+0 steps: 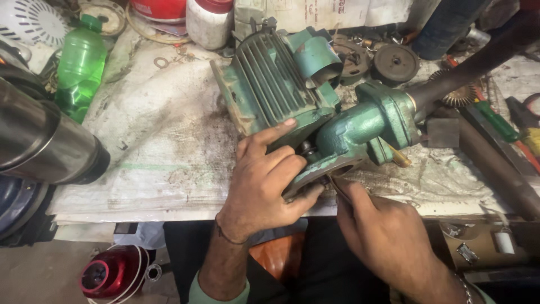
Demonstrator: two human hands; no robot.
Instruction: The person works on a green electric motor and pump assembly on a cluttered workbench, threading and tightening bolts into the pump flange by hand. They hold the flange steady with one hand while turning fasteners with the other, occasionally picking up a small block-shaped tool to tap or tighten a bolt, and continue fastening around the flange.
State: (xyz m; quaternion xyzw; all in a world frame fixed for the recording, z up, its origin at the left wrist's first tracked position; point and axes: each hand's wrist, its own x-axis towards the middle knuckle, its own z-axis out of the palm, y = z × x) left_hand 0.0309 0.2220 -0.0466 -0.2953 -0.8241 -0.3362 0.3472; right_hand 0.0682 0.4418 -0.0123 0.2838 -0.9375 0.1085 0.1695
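- Left hand (pixel 264 180) grips the green pump motor (pixel 281 84) from the near side: its fingers curl over the round flange (pixel 320 169) at the motor's front end, and the thumb lies flat against the ribbed casing.
- Right hand (pixel 388 236), just right of the flange, is closed round a thin metal tool (pixel 337 186) whose tip touches the flange's lower rim; what kind of tool it is cannot be told.
- Motor lies on its side on a stained white sacking cloth (pixel 163 141), its green pump housing (pixel 365 124) jutting right of the ribbed body.
- Right of the housing, a dark pipe (pixel 478 62) runs from its outlet to the upper right corner.
- Behind the motor stands a white jar with a red lid (pixel 209 19), and right of that lies a dark round pulley disc (pixel 395 63).
- Well left of the motor, a green plastic bottle (pixel 79 67) stands above a shiny steel cylinder (pixel 45 141).
- Right of the housing lie screwdrivers, one with a green handle (pixel 498 121).
- Below the motor and to its left, a red round object (pixel 112 273) sits on the floor.
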